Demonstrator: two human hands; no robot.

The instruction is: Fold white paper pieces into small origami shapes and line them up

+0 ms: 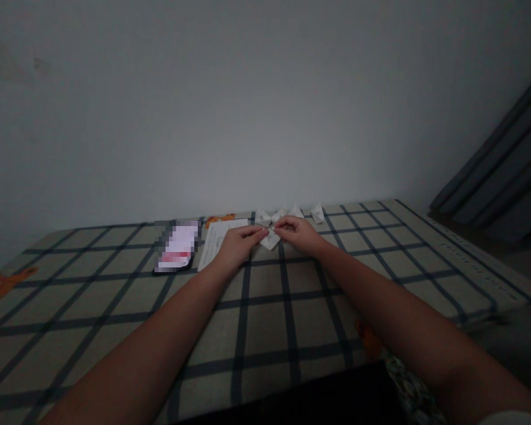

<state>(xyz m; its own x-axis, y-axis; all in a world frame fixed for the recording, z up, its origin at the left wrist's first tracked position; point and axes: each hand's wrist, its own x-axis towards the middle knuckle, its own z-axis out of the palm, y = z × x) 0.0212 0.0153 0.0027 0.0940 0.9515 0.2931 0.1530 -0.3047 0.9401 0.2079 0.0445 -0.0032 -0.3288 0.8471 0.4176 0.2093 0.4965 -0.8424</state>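
Both my arms reach forward over a checked cloth surface (265, 307). My left hand (238, 244) and my right hand (297, 232) meet on a small folded white paper piece (271, 236) lying on the cloth. Each hand pinches one side of it, fingertips pressed together on its edges. Just behind my fingers lie two more folded white paper shapes (295, 211) and, further right, a third one (317, 213).
A printed white sheet (216, 239) lies left of my left hand, beside a dark-edged flat item (177, 246) with a blurred-out face. A plain wall stands behind the surface. Dark curtain folds (504, 183) hang at the right. Orange prints (4, 282) mark the cloth's left edge.
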